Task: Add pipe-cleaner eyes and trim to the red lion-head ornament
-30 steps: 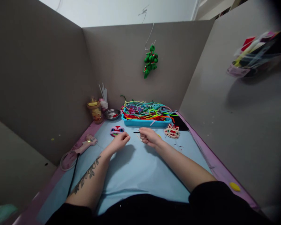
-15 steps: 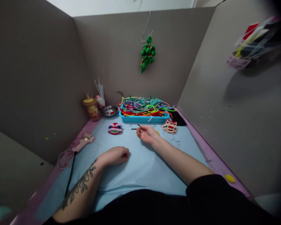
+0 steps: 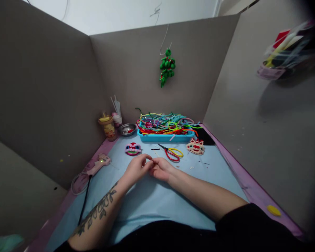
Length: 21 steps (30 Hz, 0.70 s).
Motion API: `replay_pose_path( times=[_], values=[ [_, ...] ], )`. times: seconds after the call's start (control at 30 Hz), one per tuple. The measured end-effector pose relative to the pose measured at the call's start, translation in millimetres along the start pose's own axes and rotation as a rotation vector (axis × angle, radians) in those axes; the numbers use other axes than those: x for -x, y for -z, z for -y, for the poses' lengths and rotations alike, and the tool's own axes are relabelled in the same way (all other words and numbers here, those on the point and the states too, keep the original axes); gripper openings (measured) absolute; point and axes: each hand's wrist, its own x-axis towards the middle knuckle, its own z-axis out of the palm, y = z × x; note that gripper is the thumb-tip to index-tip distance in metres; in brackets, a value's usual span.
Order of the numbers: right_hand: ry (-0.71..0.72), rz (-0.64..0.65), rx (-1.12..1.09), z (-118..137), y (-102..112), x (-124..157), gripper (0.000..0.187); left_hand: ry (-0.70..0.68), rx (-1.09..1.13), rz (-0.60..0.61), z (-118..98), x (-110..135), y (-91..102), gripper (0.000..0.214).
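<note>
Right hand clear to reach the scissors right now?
Likely yes: the red-and-yellow scissors lie just beyond the right hand, nothing apparent blocking, though it seems to touch the left hand.

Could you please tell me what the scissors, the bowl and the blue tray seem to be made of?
Scissors: the slim, dark blades are probably metal; the bright red and yellow handles look like smooth plastic or a plastic coating.
Bowl: likely polished metal, perhaps steel, given its silvery, reflective surface.
Tray: probably smooth moulded plastic, judging by its even, solid blue colour and rounded rim.
</note>
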Motion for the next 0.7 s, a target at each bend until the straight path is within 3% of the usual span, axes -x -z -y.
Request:
replay_pose_path(
  times=[0.1, 0.13, 0.17, 0.27, 0.37, 0.43, 0.57, 0.7],
  values=[
    [-0.039, -0.046, 0.019, 2, -1, 4, 0.011, 0.397, 0.581, -0.388, 15, -34, 24.9, 0.011],
    [-0.049, -0.054, 0.024, 2, -1, 5, 0.011, 0.559, 0.789, -0.491, 20, -51, 37.0, 0.008],
    [-0.057, -0.064, 0.028, 3, -1, 5, 0.012, 0.608, 0.842, -0.522, 24, -71, 49.8, 0.012],
    [-0.100, -0.062, 0.054, 3, -2, 6, 0.012, 0.664, 0.906, -0.543, 34, -132, 81.7, 0.029],
    [-0.109, -0.033, 0.079, 5, -1, 6, 0.012, 0.609, 1.031, -0.551, 45, -170, 94.8, 0.040],
    [-0.088, -0.023, 0.090, 8, 1, 5, 0.011, 0.541, 1.160, -0.554, 54, -176, 96.1, 0.037],
    [-0.048, -0.028, 0.093, 13, 3, 1, 0.010, 0.481, 1.251, -0.572, 71, -166, 100.9, 0.033],
    [-0.062, -0.053, 0.114, 10, 2, -1, 0.012, 0.531, 1.272, -0.688, 80, -169, 115.0, 0.021]
  ],
)
